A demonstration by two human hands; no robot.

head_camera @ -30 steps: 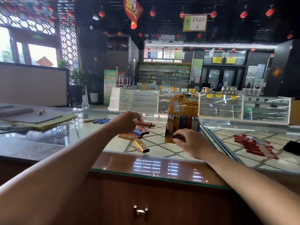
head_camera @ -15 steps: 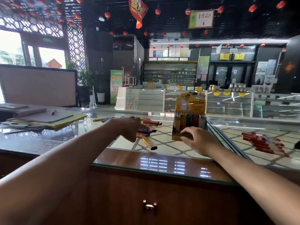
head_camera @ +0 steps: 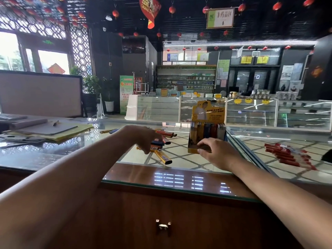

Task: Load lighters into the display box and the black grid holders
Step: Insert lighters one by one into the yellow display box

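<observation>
A yellow display box stands upright on the glass counter, with a row of several lighters in it below its printed back card. My right hand grips the box's low front edge. Left of the box lies a loose pile of lighters: a yellow lighter nearest me, a red lighter behind it, and a blue lighter between them. My left hand is down on this pile, and its curled fingers and thumb pinch the blue lighter.
A packet of red lighters lies on the counter to the right, with a dark object at the frame's edge. Papers and folders lie at far left. The counter's wooden front edge is near me.
My left hand has come down from above the pile onto the loose lighters. My right hand stays on the display box.
</observation>
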